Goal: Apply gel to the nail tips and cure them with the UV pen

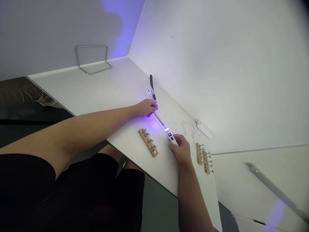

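Observation:
My left hand (145,108) pinches a thin light-brown stick (158,118) that slants down to the right. In my right hand (182,149) is a white pen-shaped electric tool (171,136) with a small display, a dark button and a glowing light at its front. Its narrow metal tip meets, or nearly meets, the stick's lower end; I cannot tell which. Below my left hand lies a wooden strip with metal wing screws (148,142). Two similar strips, one of them a wooden strip at the right (207,162), lie beyond my right hand.
A black bar-like object (151,82) and a small clear plastic piece (149,91) lie behind my left hand. A bent wire frame (83,69) stands at the far left. A white flat object (204,128) rests by the wall. Dark specks dot the white tabletop (106,88).

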Motion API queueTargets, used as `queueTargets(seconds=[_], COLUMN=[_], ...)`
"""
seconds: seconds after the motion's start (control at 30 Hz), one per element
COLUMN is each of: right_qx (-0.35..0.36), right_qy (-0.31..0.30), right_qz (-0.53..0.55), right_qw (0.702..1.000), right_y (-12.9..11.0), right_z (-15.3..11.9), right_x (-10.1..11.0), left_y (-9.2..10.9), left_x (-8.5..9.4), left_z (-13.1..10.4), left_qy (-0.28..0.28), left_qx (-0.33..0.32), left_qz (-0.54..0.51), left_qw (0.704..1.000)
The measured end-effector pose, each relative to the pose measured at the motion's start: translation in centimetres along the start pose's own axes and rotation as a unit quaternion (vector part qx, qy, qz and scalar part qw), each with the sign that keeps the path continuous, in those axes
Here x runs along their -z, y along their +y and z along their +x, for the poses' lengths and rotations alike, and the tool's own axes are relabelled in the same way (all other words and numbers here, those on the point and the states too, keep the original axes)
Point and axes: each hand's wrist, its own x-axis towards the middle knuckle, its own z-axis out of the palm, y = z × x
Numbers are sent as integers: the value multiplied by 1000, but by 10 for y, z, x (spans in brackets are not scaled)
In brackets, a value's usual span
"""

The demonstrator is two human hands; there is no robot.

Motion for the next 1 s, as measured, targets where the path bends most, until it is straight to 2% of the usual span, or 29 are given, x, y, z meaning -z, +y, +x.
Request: queueTargets(seconds=[1.0], right_qx=[-9], right_qy=[-6], right_qz=[-7], right_qw=[1000], right_y=[-2], right_z=[0], right_x=[-1], left_y=[-8], left_x=[0], left_z=[4], left_qy=[-3], left_qx=[4], left_qz=[-4], left_qw=[1000])
